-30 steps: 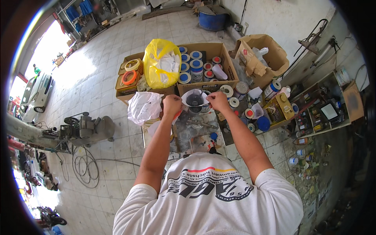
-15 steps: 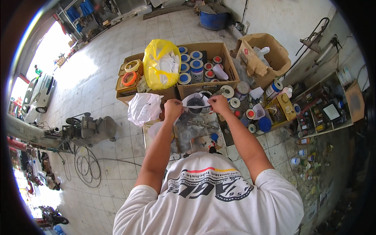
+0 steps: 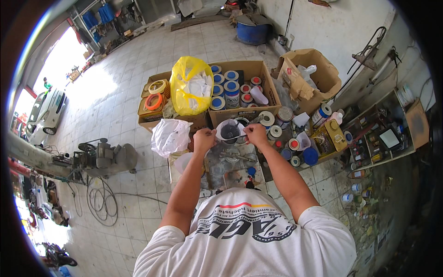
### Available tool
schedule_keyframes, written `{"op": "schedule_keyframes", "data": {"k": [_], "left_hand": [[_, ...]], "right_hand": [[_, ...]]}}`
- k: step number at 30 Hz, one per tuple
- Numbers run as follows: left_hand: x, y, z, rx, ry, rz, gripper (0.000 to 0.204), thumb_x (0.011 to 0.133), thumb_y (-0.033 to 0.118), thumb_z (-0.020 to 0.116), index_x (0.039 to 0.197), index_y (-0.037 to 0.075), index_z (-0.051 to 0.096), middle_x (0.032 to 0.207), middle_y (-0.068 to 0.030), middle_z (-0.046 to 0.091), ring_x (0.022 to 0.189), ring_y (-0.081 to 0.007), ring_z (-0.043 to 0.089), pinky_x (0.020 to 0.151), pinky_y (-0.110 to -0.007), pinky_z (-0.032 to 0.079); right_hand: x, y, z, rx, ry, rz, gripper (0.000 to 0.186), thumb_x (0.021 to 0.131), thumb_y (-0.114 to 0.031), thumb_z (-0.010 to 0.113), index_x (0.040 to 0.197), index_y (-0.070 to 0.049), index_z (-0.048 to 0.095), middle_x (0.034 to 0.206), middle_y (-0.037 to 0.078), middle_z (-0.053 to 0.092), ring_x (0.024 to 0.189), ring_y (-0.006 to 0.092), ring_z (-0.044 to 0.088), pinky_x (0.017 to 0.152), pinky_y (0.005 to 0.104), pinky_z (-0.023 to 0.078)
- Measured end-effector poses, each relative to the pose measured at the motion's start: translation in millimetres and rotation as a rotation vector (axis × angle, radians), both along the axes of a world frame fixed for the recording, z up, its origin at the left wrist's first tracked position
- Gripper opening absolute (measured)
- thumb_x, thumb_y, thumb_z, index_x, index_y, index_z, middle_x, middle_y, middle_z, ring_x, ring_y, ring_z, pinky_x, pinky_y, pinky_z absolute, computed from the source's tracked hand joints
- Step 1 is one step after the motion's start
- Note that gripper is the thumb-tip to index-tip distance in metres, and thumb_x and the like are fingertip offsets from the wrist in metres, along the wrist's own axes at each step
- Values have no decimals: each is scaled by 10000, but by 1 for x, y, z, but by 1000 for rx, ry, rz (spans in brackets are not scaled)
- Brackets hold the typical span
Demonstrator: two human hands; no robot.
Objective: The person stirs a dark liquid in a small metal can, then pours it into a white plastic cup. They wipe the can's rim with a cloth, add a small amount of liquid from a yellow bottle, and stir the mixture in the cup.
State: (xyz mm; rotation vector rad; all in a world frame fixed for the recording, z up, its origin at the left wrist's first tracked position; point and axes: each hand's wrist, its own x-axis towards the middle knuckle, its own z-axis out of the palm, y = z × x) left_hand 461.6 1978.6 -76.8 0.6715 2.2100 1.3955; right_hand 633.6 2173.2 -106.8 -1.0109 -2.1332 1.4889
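Both hands hold what looks like a white paper paint strainer point(image 3: 227, 124) with a dark middle, over the work table point(image 3: 217, 173). My left hand point(image 3: 203, 139) pinches its left edge, and my right hand point(image 3: 256, 135) pinches the right. Whether the dark part is mesh or paint, I cannot tell. Just nearer to me, a metal spray gun point(image 3: 237, 157) lies on the stained tabletop. Left of my left hand is a crumpled, spotted white sheet or bag point(image 3: 170, 137). Beyond the right hand stands an opened round can point(image 3: 266, 118).
Behind the table, a cardboard box point(image 3: 272, 87) holds blue- and red-lidded cans, with a yellow plastic bag point(image 3: 177, 99) beside it. More cans and a yellow square tin point(image 3: 333, 134) crowd the right. A compressor point(image 3: 110, 157) and coiled hose point(image 3: 102, 203) occupy the left floor.
The strainer's opening looks rounder and less stretched sideways, and my hands sit slightly closer together. The whole view has shifted a little, with the table lower in the picture.
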Motion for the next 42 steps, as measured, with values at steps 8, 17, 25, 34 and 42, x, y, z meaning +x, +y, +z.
{"op": "schedule_keyframes", "data": {"k": [8,17,25,34,42], "left_hand": [[33,-24,-121,121,-769,224,397,998,331,693,1138,-38,655,855,-153,694,697,-270,711,581,-391,590],[74,19,-155,29,-1104,335,642,993,326,704,1492,36,422,1308,-321,550,995,-449,703,857,-587,602],[78,35,-179,160,-944,358,353,953,104,654,1228,-95,559,1102,-279,657,889,-438,737,748,-511,665],[83,28,-140,213,-953,366,271,886,3,619,1106,-140,551,1061,-264,643,851,-444,753,691,-479,676],[72,19,-115,189,-1037,380,329,899,1,642,1186,-105,521,1150,-269,597,948,-452,741,804,-548,677]], "right_hand": [[-1,-4,1,36,21,-4,179,978,-120,717,934,47,764,668,91,720,545,160,716,498,341,586],[-3,-11,1,-56,24,-44,182,967,-114,725,901,52,757,662,95,715,540,154,710,474,308,551],[-8,-6,9,-159,8,-56,196,965,-118,721,901,65,750,666,96,712,535,157,710,470,320,571],[-7,15,11,-211,99,28,192,966,-126,722,939,61,754,670,98,717,517,163,701,456,311,562],[-5,31,23,-339,203,-33,188,957,-105,710,961,75,764,711,114,734,567,188,735,470,319,587]]}}
